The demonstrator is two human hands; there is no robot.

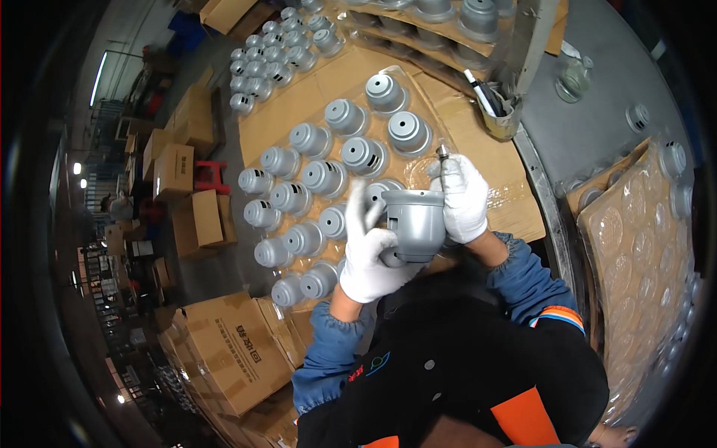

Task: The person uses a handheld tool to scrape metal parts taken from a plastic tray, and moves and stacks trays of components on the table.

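Note:
A grey metal housing (420, 224) is held up in front of my body, its wide rim at the top. My left hand (370, 257), in a white glove, supports it from the left and below, with the index finger raised. My right hand (464, 196), also gloved, is closed around a small dark metal tool (443, 154) at the housing's right side. Behind my hands, rows of similar grey housings (364, 154) rest in a clear plastic tray (418, 175) on cardboard.
More housings (278, 73) stand at the back left and on stacked layers (478, 19) at the top. A cup with pens (500, 119) sits near the metal post (532, 45). Cartons (239, 347) are at lower left, a plastic tray (635, 246) at right, a glass jar (573, 78) beyond.

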